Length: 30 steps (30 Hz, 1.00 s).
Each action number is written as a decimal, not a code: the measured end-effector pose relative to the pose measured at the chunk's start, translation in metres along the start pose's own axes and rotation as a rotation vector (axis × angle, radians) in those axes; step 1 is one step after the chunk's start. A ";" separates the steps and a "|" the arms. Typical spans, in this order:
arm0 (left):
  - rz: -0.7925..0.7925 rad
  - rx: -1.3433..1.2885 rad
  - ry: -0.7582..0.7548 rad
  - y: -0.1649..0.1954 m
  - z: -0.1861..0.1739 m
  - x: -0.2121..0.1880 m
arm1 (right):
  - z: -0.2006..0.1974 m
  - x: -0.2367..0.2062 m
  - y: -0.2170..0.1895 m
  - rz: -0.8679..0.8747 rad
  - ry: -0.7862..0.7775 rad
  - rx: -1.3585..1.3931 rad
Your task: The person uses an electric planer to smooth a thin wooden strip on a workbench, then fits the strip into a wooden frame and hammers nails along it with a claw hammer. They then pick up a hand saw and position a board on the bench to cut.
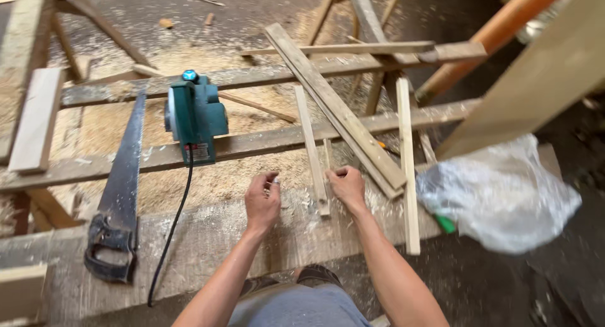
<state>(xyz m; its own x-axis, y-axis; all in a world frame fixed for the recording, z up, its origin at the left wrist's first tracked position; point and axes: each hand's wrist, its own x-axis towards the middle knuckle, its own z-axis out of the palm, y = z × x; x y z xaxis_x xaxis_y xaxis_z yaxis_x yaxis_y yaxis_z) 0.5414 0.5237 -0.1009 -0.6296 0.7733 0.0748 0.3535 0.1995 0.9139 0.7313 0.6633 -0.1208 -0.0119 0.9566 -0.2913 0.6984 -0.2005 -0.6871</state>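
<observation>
Hands on worktop (208,239): right hand (346,187) pinches thin wood strip (328,164), left hand (263,201) loosely curled, empty, near green electric planer (195,116).

— What is lying nearest the hands on the bench?

— A thin wooden strip (311,149), pale and rough-sawn, is lying flat across the weathered cross-boards. It is running from far to near, leaning slightly rightward as it comes closer, and its near end is resting on the wide plank just between the two hands.

— Anything else beside it?

— A much shorter, narrower sliver (328,155) is sitting just to its right, almost parallel, with its near end reaching the fingertips there. Both pieces are looking dry and dusted with sawdust, and neither is being lifted; they are lying loose on the boards.
</observation>
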 end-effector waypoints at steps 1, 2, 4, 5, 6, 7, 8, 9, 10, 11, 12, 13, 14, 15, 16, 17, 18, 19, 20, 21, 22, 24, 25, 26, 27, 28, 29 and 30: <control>-0.001 0.014 0.018 0.006 0.008 0.002 | -0.003 0.004 -0.005 -0.012 -0.042 0.020; 0.005 -0.001 0.030 0.012 0.013 0.004 | -0.007 0.008 -0.011 -0.024 -0.083 0.041; 0.009 -0.028 0.050 0.020 0.018 0.005 | -0.018 0.015 -0.023 0.000 -0.180 0.032; -0.002 -0.032 0.064 0.022 0.018 0.005 | -0.025 0.018 -0.027 0.015 -0.229 0.024; -0.012 -0.037 0.078 0.023 0.016 0.006 | -0.032 0.020 -0.032 0.000 -0.240 -0.087; -0.019 -0.042 0.092 0.023 0.012 0.008 | -0.038 0.023 -0.037 -0.020 -0.248 -0.198; -0.034 -0.016 0.122 0.021 0.008 0.009 | -0.043 0.025 -0.043 -0.043 -0.255 -0.309; -0.051 0.010 0.152 0.018 0.002 0.011 | -0.045 0.025 -0.049 -0.094 -0.223 -0.312; -0.069 0.039 0.185 0.013 -0.005 0.012 | -0.045 0.025 -0.055 -0.147 -0.193 -0.312; -0.073 0.095 0.229 0.006 -0.013 0.014 | -0.041 0.023 -0.063 -0.203 -0.165 -0.308; -0.077 0.152 0.275 -0.002 -0.022 0.016 | -0.033 0.022 -0.071 -0.243 -0.132 -0.312; -0.084 0.209 0.317 -0.011 -0.031 0.018 | -0.026 0.019 -0.077 -0.280 -0.100 -0.316; -0.117 0.281 0.360 -0.020 -0.041 0.019 | -0.017 0.016 -0.081 -0.313 -0.065 -0.321; -0.147 0.350 0.398 -0.031 -0.050 0.023 | -0.007 0.014 -0.086 -0.314 -0.095 -0.334; -0.173 0.418 0.428 -0.041 -0.059 0.025 | 0.003 0.013 -0.089 -0.309 -0.119 -0.347; -0.198 0.470 0.467 -0.050 -0.067 0.027 | 0.013 0.013 -0.090 -0.297 -0.137 -0.359; -0.215 0.521 0.497 -0.058 -0.073 0.030 | 0.022 0.013 -0.089 -0.326 -0.093 -0.374; -0.227 0.569 0.517 -0.064 -0.078 0.030 | 0.030 0.013 -0.086 -0.346 -0.042 -0.391; -0.291 0.556 0.461 -0.067 -0.083 0.027 | 0.034 0.013 -0.080 -0.356 0.014 -0.408; -0.344 0.544 0.398 -0.068 -0.087 0.024 | 0.037 0.013 -0.074 -0.313 -0.032 -0.393; -0.394 0.531 0.326 -0.066 -0.086 0.024 | 0.038 0.013 -0.067 -0.265 -0.073 -0.380; -0.255 0.612 0.378 -0.057 -0.081 0.016 | 0.028 0.014 -0.050 -0.218 -0.081 -0.359; -0.183 0.653 0.417 -0.051 -0.078 0.014 | 0.023 0.014 -0.044 -0.229 -0.055 -0.343; -0.077 0.620 0.373 -0.043 -0.070 0.016 | 0.018 0.014 -0.038 -0.243 -0.034 -0.328; 0.026 0.586 0.336 -0.036 -0.061 0.018 | 0.010 0.015 -0.033 -0.248 -0.011 -0.341; 0.125 0.557 0.299 -0.030 -0.054 0.019 | 0.004 0.016 -0.029 -0.251 0.006 -0.351; 0.089 0.419 0.202 -0.023 -0.040 0.020 | -0.003 0.017 -0.025 -0.257 0.022 -0.361; 0.055 0.280 0.108 -0.016 -0.022 0.022 | -0.009 0.019 -0.021 -0.296 0.005 -0.344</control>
<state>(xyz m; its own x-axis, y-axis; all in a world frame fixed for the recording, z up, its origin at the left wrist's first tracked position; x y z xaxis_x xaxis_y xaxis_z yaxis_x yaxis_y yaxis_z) 0.5070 0.5244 -0.1047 -0.6688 0.7222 0.1765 0.5564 0.3288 0.7631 0.7231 0.6873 -0.1059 -0.2442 0.9632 -0.1119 0.8626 0.1630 -0.4790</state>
